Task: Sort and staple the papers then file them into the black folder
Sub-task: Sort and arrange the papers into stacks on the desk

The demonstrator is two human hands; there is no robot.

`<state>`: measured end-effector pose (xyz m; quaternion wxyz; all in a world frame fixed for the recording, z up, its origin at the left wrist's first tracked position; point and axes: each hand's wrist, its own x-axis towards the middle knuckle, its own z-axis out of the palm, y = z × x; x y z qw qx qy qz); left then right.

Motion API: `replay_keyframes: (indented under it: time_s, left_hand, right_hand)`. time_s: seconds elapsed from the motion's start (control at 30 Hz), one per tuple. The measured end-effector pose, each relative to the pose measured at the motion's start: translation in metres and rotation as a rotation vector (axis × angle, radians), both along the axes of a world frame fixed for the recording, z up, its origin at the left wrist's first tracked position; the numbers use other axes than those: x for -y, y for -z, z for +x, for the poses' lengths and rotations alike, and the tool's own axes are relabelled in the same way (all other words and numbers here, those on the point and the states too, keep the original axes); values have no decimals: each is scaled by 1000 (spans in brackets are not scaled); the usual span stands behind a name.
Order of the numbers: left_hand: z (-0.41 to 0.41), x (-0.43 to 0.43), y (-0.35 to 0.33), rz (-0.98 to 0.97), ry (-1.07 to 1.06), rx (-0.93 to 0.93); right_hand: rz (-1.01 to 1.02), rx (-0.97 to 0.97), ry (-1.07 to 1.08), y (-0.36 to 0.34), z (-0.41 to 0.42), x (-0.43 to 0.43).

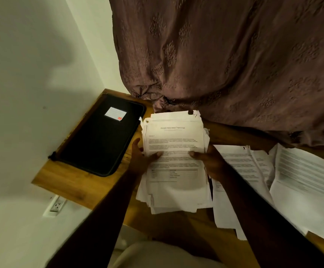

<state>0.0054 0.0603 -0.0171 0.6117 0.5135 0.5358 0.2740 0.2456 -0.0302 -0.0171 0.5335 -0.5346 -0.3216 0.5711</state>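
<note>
A thick, uneven stack of printed papers (pixel 173 140) is held over the middle of the wooden desk (pixel 64 177). My left hand (pixel 140 157) grips its left edge, thumb on the top sheet. My right hand (pixel 208 161) grips its right edge, thumb also on top. The top sheet carries a title and paragraphs of text. The black folder (pixel 99 140) lies closed and flat on the desk's left end, with a small white label near its far end. More loose papers (pixel 300 182) lie spread on the desk to the right. No stapler is in view.
A brown patterned curtain (pixel 225 59) hangs behind the desk and touches its back edge. A white wall (pixel 21 93) borders the desk on the left, with a power socket (pixel 56 206) below the desk's edge.
</note>
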Motion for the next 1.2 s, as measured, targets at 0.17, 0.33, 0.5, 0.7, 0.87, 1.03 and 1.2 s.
replay_keyframes:
  time_s: [0.17,0.33,0.5,0.7,0.87,1.03,1.2]
  left_hand:
    - [-7,7,-19,-171,104,271]
    - [8,8,-50,-41,157,373]
    - [18,17,-75,131,73,347]
    - [10,28,-60,197,-10,319]
    - [9,46,-21,150,-2,133]
    - [7,46,-14,168,10,188]
    - [5,37,-27,204,84,289]
  right_hand:
    - [64,-70,45,-15,7,4]
    - [150,-52,116,-41,6,6]
    - [264,0,226,-61,-2,13]
    - [272,137,201,-52,-9,25]
    - [8,360,89,-9,-9,43]
    - [-9,368,200,-5,-11,41]
    - [91,309,299,-15,-16,46]
